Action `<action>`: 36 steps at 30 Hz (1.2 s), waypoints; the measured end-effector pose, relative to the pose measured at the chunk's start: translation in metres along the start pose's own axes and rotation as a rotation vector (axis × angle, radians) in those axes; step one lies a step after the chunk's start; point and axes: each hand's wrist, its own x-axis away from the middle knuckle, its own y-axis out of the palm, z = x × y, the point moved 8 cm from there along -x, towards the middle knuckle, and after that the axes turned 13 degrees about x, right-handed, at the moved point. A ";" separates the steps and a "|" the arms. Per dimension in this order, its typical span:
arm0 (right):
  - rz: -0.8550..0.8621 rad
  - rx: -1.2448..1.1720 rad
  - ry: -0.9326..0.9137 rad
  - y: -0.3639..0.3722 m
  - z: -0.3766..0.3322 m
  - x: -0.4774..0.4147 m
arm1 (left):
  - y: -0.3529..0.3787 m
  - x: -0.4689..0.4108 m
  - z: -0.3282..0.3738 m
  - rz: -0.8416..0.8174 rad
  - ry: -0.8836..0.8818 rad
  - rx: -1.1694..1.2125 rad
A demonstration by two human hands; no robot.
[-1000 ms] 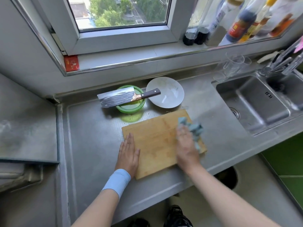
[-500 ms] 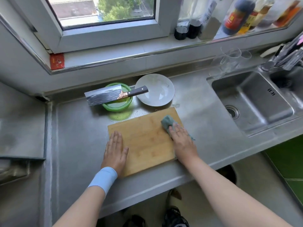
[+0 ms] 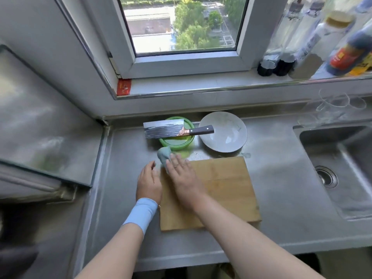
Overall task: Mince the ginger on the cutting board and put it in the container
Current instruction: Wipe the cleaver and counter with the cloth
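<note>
Right hand [image 3: 182, 174] flat, fingers straight, pressing a cloth [image 3: 163, 156] at the far left corner of the cutting board [image 3: 227, 188], left hand [image 3: 149, 182] relaxed and loosely spread beside the board, cleaver [image 3: 165, 130] lying across the green container [image 3: 177, 144] behind, plate [image 3: 225, 139] alongside

Bright daylight pours through the white-framed window [image 3: 181, 23], washing the brushed steel countertop [image 3: 281, 178] in pale glare. Shadows are faint, and the rectangular wooden cutting board [image 3: 231, 188] is evenly lit. The tall condiment bottles [image 3: 332, 47] at upper right smear with blur, and straight edges bow toward the corners.
</note>
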 end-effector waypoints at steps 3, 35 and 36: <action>-0.269 0.067 -0.131 0.041 -0.027 -0.024 | 0.000 -0.025 -0.008 -0.095 0.001 -0.055; -0.363 0.267 -0.004 0.020 0.085 -0.164 | 0.023 -0.148 0.034 -0.360 0.457 -0.495; -0.365 0.262 -0.018 0.021 0.072 -0.170 | 0.012 -0.150 0.030 -0.324 0.448 -0.496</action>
